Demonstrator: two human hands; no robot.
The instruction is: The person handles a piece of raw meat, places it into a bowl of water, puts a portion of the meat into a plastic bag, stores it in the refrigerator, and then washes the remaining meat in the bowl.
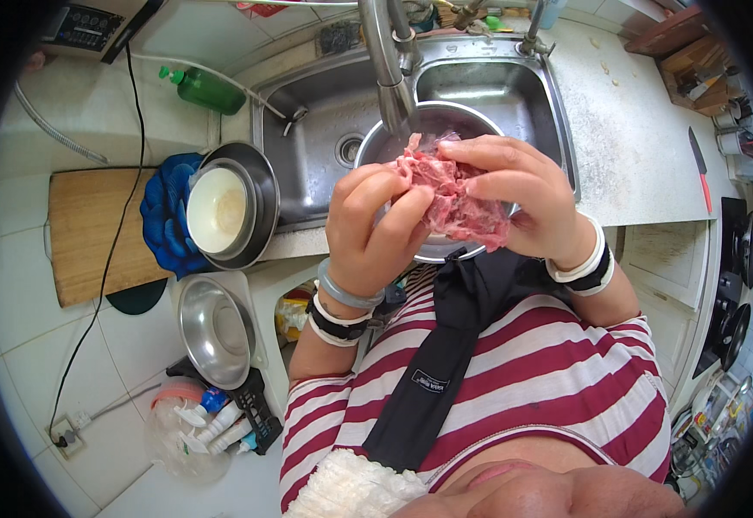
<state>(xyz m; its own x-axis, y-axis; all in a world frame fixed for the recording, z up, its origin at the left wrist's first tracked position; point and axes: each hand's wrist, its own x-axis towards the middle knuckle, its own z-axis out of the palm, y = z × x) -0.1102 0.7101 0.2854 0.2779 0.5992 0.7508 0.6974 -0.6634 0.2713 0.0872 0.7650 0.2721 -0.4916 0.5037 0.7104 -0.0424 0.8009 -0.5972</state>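
Between both hands hangs a piece of raw red meat (451, 194), streaked with pale fat or bone. My left hand (373, 226) grips its left side with bent fingers. On the other side, my right hand (522, 194) holds it with fingers spread over the top and right edge. Below the meat is a round metal pot (367, 149), mostly covered by the meat and hands, so its contents are hard to see. The faucet (389, 84) points down just above the meat; whether water runs is unclear.
A double stainless-steel sink (312, 149) surrounds the work. Stacked bowls (221, 207) sit at its left, near a wooden cutting board (101, 239) and a green bottle (211, 90). A red-handled knife (700, 168) lies on the right counter (635, 129). A metal basin (214, 330) stands lower left.
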